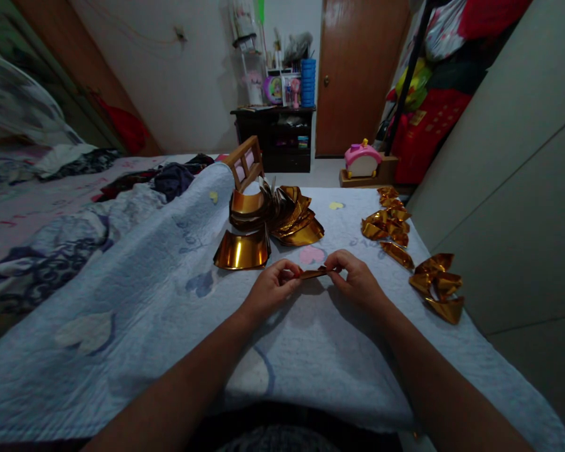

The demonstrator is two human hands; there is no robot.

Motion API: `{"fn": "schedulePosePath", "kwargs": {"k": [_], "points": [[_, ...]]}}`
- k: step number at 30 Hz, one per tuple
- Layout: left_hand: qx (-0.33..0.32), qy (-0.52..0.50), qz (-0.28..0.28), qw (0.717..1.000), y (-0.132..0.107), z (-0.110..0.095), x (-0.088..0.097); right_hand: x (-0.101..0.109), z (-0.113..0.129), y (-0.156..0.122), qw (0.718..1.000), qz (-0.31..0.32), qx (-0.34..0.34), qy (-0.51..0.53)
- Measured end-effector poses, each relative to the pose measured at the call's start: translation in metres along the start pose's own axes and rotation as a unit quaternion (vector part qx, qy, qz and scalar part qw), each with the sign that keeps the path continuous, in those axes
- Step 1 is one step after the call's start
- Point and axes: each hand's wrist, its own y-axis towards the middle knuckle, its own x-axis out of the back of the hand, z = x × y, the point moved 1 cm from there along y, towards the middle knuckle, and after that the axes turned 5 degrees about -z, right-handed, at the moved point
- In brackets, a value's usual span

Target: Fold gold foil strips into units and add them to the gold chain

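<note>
Gold sheets (243, 250) are fanning out near the blue quilt's (339, 358) far edge, where a brush could scatter them. Mid-quilt, uneven tugging could skew the folded gold strip (313, 274). Folded pieces (385, 224) are lining the right edge, risking falling if nudged. The left hand (274, 285) is pinching the strip's left end, the right hand (355, 278) its right, fingers curling, wrists angling inward.

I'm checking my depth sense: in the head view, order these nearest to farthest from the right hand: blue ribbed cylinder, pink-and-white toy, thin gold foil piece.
1. Thin gold foil piece: held between left hand and right hand.
2. Pink-and-white toy: beyond, roughly straight ahead.
3. Blue ribbed cylinder: farthest back, ahead and left.
</note>
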Motion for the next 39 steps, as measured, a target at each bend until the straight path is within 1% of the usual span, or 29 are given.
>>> {"fn": "schedulePosePath", "kwargs": {"k": [2, 5, 8, 10, 13, 18, 21, 26, 28, 32, 35, 37, 39], "points": [[0.026, -0.048, -0.011, 0.998, -0.001, -0.001, 0.000, 0.001, 0.002, 0.001, 1.000, -0.010, 0.012, 0.005], [0.041, -0.097, -0.030, 0.994, -0.001, -0.002, 0.000, 0.001, 0.006, 0.001, 0.999, -0.028, 0.037, 0.014], [0.057, -0.103, -0.006, 0.993, 0.000, -0.002, -0.001, 0.001, 0.008, 0.001, 0.998, -0.039, 0.054, 0.021], [0.050, -0.102, 0.002, 0.993, 0.000, -0.002, -0.001, 0.001, 0.009, 0.001, 0.997, -0.037, 0.058, 0.022], [0.043, -0.103, -0.002, 0.994, 0.001, -0.003, -0.001, 0.001, 0.010, 0.000, 0.997, -0.039, 0.060, 0.017], [0.075, -0.100, -0.007, 0.992, -0.001, -0.006, 0.000, 0.002, 0.012, 0.000, 0.996, -0.053, 0.073, 0.006], [0.089, -0.120, -0.015, 0.989, -0.001, -0.005, 0.000, 0.002, 0.015, 0.000, 0.995, -0.057, 0.084, 0.005], [0.093, -0.171, -0.028, 0.980, 0.001, -0.002, 0.000, 0.001, 0.017, -0.001, 0.994, -0.060, 0.091, 0.006], [0.108, -0.202, -0.022, 0.973, 0.002, -0.001, 0.000, 0.000, 0.016, -0.002, 0.994, -0.059, 0.094, 0.000], [0.155, -0.274, 0.005, 0.949, 0.004, 0.002, -0.001, 0.001, 0.016, -0.002, 0.992, -0.063, 0.109, -0.011], [0.174, -0.298, 0.013, 0.939, 0.004, 0.004, -0.001, 0.000, 0.018, -0.003, 0.990, -0.070, 0.118, -0.016], [0.181, -0.292, 0.009, 0.939, 0.004, 0.005, -0.002, 0.000, 0.020, -0.003, 0.990, -0.074, 0.119, -0.024], [0.169, -0.266, -0.002, 0.949, 0.003, 0.004, -0.003, 0.001, 0.021, -0.003, 0.990, -0.077, 0.115, -0.039]]}}
